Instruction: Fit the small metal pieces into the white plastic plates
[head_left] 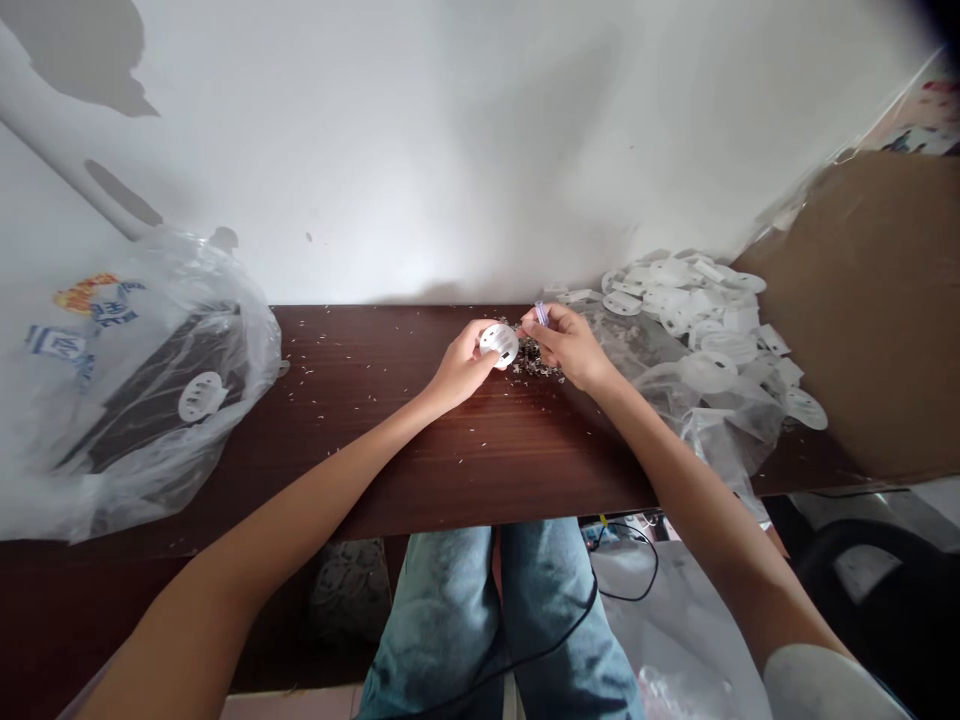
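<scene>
My left hand point(469, 368) grips a round white plastic piece point(499, 345) with small slots, held up above the dark wooden table point(420, 470). Just to its right, my right hand point(564, 345) is closed around a small clear purplish item point(541, 314), its fingertips close to the disc's right edge. Whether the fingertips also pinch something smaller is too small to tell. Beneath and between the hands lies a heap of tiny metal-looking bits point(534, 362), partly hidden by my fingers.
A clear plastic bag point(247, 400) at the left holds a white disc point(201, 397). Many white plastic pieces point(705, 310) are piled at the right on clear plastic, beside a cardboard box point(885, 310). Tiny bits are scattered over the table. A black cable point(592, 600) hangs below its edge.
</scene>
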